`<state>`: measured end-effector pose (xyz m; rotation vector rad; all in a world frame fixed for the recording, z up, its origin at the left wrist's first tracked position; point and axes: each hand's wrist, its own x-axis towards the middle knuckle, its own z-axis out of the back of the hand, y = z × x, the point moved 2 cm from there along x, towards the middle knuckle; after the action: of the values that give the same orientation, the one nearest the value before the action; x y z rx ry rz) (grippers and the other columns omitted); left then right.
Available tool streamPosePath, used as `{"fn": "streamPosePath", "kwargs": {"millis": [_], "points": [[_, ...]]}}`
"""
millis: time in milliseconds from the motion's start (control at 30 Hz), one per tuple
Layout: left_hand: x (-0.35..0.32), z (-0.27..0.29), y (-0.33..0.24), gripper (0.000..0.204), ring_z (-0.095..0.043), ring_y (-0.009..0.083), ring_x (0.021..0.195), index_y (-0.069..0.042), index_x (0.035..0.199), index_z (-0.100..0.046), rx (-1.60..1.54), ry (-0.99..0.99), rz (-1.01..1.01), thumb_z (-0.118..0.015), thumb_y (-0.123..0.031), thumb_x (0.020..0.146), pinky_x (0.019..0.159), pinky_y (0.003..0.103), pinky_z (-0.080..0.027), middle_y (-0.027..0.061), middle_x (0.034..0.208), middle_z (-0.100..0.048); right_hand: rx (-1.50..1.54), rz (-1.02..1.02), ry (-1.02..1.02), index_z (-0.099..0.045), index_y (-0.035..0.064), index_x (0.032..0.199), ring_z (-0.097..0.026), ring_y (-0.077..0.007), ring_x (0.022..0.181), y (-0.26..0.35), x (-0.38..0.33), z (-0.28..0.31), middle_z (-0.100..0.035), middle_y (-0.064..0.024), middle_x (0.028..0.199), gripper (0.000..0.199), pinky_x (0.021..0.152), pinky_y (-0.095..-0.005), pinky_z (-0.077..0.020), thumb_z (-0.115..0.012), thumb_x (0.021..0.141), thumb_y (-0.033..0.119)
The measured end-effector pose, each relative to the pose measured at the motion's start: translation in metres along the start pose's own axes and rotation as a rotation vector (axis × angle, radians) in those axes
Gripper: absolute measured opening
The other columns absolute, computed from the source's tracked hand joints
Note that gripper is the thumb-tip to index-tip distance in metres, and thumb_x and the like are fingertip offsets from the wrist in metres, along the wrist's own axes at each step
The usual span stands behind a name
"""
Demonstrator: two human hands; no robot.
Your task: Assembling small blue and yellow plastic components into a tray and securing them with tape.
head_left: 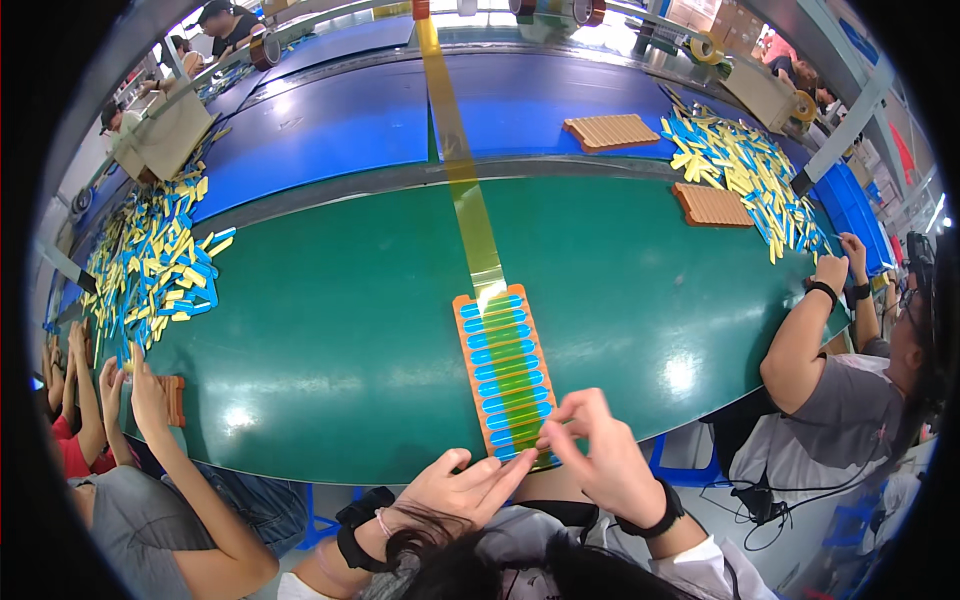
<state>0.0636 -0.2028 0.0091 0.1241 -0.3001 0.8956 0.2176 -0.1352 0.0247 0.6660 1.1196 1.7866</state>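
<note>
An orange ribbed tray (pixel 464 325) lies on the green table in front of me, with several blue oblong pieces (pixel 507 372) across its slots. A strip of clear yellow tape (pixel 466 205) runs from the far side down the tray's length, over the pieces. My left hand (pixel 468 488) is at the tray's near end, fingers stretched toward the tape's near end. At the near right corner, my right hand (pixel 598 448) has thumb and fingertips drawn together close to the tape. Whatever is between those fingertips is too small to make out.
Piles of yellow and blue pieces lie at left (pixel 165 270) and right (pixel 745 170). Other orange trays sit at far right (pixel 610 132), right (pixel 712 205) and left (pixel 172 400). Blue sheets (pixel 320 125) cover the far side. Co-workers' hands are at both sides of the green table (pixel 330 300).
</note>
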Motion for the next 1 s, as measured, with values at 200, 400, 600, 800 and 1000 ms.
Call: {"fn": "streamPosePath", "kwargs": {"millis": [200,400,600,800,1000], "points": [[0.019,0.011,0.015,0.03,-0.047,0.012,0.084,-0.003,0.098,-0.055,-0.205,0.092,-0.123,-0.05,-0.013,0.07,0.062,0.025,-0.038,0.0013,0.084,-0.053,-0.227,0.042,0.095,-0.034,0.0002,0.088,-0.06,-0.0291,0.059,0.015,0.006,-0.004,-0.057,-0.0144,0.064,0.019,0.049,-0.0358,-0.0456,-0.051,0.081,0.008],[0.093,0.004,0.168,0.034,-0.056,0.0211,0.087,0.005,0.105,-0.045,-0.892,-0.445,0.832,-0.055,-0.014,0.079,0.076,0.03,-0.044,0.0134,0.097,-0.056,-0.311,0.054,0.096,-0.035,0.0005,0.088,-0.06,-0.0287,0.058,0.021,0.004,-0.006,-0.057,-0.0138,0.061,0.02,0.052,-0.0355,-0.0466,-0.052,0.08,0.009],[0.13,-0.04,0.208,0.032,-0.057,0.017,0.085,0.011,0.101,-0.049,-1.557,-0.342,0.976,-0.052,-0.015,0.083,0.076,0.028,-0.046,0.0143,0.093,-0.059,-0.309,0.014,0.164,-0.034,-0.0001,0.086,-0.06,-0.0306,0.062,0.026,0.012,-0.009,-0.056,-0.0176,0.069,0.019,0.051,-0.0373,-0.0462,-0.049,0.081,0.01],[0.137,-0.034,0.19,0.023,-0.059,0.0084,0.072,0.008,0.089,-0.058,-0.991,-0.425,0.876,-0.047,-0.011,0.085,0.068,0.021,-0.046,0.0102,0.082,-0.064,-0.391,0.092,0.125,-0.033,-0.0018,0.087,-0.054,-0.0404,0.067,0.029,0.054,-0.008,-0.054,-0.0226,0.075,0.018,0.058,-0.0447,-0.0434,-0.046,0.079,0.009],[0.129,-0.047,0.18,0.022,-0.058,0.0081,0.067,0.007,0.086,-0.058,-0.79,-0.327,0.881,-0.05,-0.013,0.083,0.06,0.023,-0.045,0.01,0.076,-0.065,-0.496,0.207,-0.001,-0.034,-0.0036,0.088,-0.05,-0.0441,0.076,0.025,0.149,-0.014,-0.05,-0.0282,0.08,0.02,0.067,-0.0489,-0.0407,-0.044,0.078,0.011]]}}
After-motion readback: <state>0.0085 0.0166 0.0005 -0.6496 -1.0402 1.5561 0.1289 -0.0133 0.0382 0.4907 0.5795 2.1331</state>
